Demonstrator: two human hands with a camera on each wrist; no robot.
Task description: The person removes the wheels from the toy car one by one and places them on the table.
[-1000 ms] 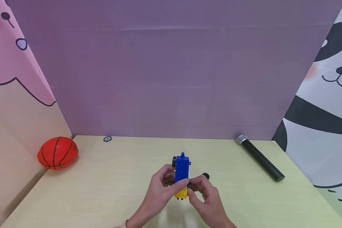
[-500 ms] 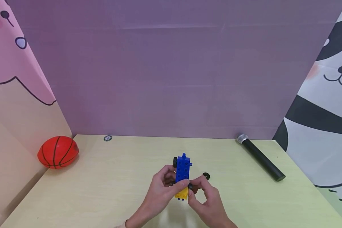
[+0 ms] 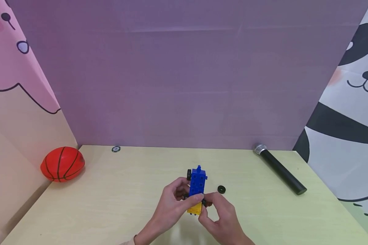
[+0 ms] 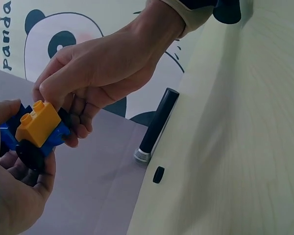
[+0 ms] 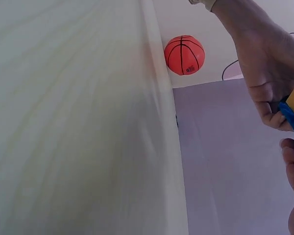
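Note:
My left hand (image 3: 173,206) grips a toy car (image 3: 197,182) built of blue blocks, its thumb lying across the top. At the near end sits a yellow block (image 3: 194,209), whose studs show in the left wrist view. One black wheel (image 3: 189,175) is on the car's far left side, while a bare blue peg (image 3: 206,177) sticks out on the far right. Between thumb and fingertips my right hand (image 3: 222,216) pinches another black wheel (image 3: 204,202), partly hidden, against the near right side. The left wrist view shows a further wheel (image 4: 30,155) beside the yellow block.
A loose black wheel (image 3: 221,189) lies on the table (image 3: 110,204) just beyond the right hand. Farther right is a black microphone (image 3: 282,172) with a silver head. A red ball (image 3: 62,164) and a small round disc (image 3: 116,149) are at the back left.
The toy car has shifted slightly right at its far end. My right fingers have moved a little left against its side, and the loose wheel on the table now shows fully.

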